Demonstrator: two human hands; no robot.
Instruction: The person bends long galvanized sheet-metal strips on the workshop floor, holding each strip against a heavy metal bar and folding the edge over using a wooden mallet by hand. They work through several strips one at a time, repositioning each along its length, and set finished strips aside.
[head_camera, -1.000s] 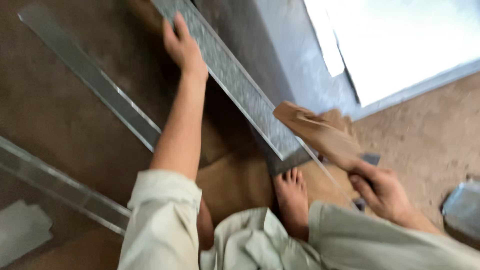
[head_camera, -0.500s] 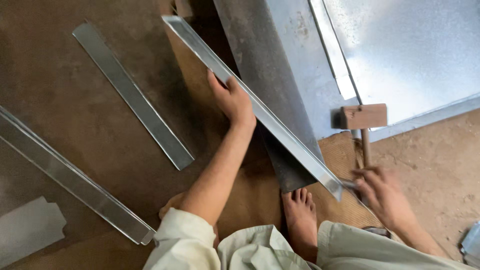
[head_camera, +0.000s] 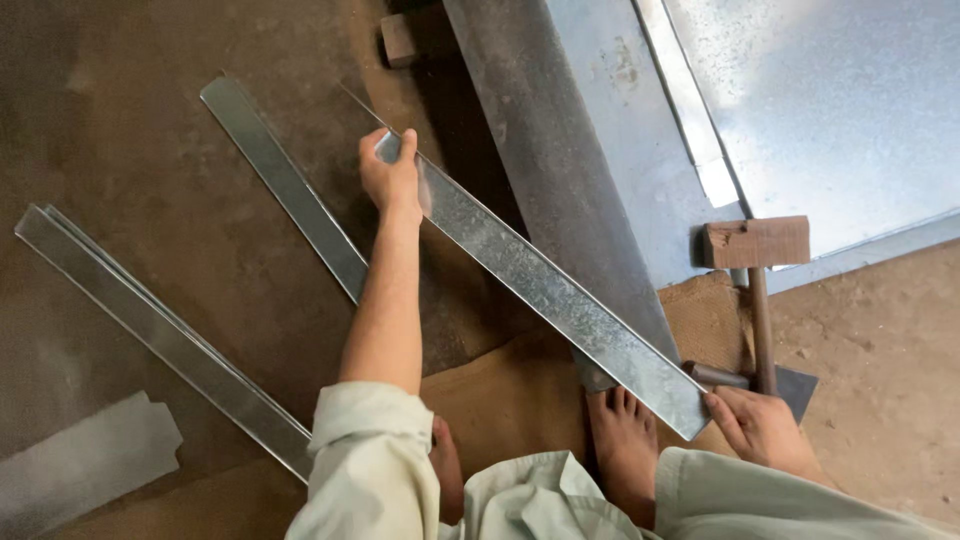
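The person's left hand is clamped on the far end of a long metal strip, the right hand grips its near end, holding it slanted above the floor beside a wooden mallet.

Sheet-metal workshop: dirt floor, galvanised sheets, cut metal strips, wooden mallet.

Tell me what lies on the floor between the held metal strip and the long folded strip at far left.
In the head view, one flat metal strip lies there on the brown floor.
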